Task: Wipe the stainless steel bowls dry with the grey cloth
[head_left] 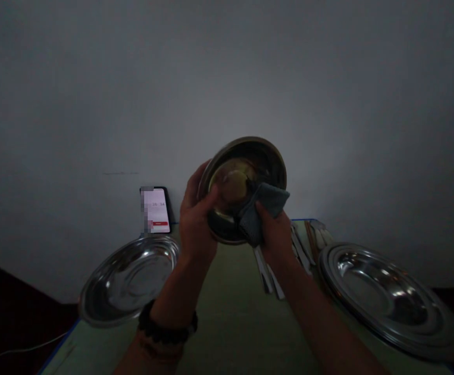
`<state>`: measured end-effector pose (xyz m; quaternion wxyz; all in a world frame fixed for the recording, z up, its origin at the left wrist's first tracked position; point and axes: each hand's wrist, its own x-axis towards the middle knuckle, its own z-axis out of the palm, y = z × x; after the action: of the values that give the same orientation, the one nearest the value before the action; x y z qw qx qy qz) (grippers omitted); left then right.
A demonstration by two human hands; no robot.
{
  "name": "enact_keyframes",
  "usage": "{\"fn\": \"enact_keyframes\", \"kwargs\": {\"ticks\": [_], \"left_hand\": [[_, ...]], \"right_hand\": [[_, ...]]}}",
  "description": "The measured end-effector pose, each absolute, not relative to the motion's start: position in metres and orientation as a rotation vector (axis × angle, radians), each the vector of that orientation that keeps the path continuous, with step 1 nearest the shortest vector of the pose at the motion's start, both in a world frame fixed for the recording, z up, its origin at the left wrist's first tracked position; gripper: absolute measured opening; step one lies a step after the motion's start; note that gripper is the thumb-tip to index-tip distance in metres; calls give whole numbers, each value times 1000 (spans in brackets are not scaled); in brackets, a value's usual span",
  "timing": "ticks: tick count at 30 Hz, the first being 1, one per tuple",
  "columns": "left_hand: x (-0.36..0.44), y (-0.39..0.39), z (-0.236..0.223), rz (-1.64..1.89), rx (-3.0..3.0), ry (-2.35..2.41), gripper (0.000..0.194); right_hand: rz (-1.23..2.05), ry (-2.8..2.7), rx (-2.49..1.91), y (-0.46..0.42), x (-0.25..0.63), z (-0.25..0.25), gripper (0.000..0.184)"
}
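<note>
A shiny metal bowl (pixel 246 148) is held up above the table, tilted so that its inside faces me. My left hand (pixel 197 219) grips it by the left side, thumb over the rim and fingers behind. In my right hand (pixel 274 229) is a grey-blue cloth (pixel 268 200), pinched against the lower right of the bowl's inside. Dark bands circle my left wrist. Below my right forearm, several pieces of metal cutlery (pixel 266 276) lie on the table, partly hidden by the arm.
On the green table (pixel 227 323), a wide metal basin (pixel 133 281) stands at left and stacked metal dishes (pixel 383 297) at right. A phone (pixel 159 211) with a lit screen leans on the wall (pixel 227 78) behind. Brown chopsticks (pixel 311 240) lie beside the dishes.
</note>
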<state>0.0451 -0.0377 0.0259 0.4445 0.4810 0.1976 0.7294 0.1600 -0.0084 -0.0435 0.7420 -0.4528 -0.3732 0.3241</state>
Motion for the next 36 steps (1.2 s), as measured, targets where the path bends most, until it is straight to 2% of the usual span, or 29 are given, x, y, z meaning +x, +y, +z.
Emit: {"fn": "enact_keyframes", "kwargs": {"ticks": [2,5,7,10,17,21,27,32,36], "left_hand": [[55,-39,20,1880,1226,504,35],[57,-39,19,1833,1293,579,44],[48,-37,25,1726,1307,621,46],[24,-35,34,1521,1374,723,39],[-7,-32,36,982,1988,1062,41],[1,-29,29,825,2264,1043,36],[8,-30,33,900,2213,1080,33],[3,-23,32,1070,1942,915,29],[3,-13,26,1309,1638,842,23]], "right_hand": [[863,-759,-916,-7,152,-49,40],[875,-774,-888,-3,155,-52,41],[797,-834,-923,-1,169,-51,41],[609,-1039,-1048,0,195,-42,36],[200,-1563,-1164,-20,213,-15,14],[66,-1761,-1140,-23,203,-16,16],[-256,-1658,-1175,-14,195,-31,11],[-166,-1490,-1205,-10,195,-38,16],[49,-1254,-1286,-5,191,-43,28]]}}
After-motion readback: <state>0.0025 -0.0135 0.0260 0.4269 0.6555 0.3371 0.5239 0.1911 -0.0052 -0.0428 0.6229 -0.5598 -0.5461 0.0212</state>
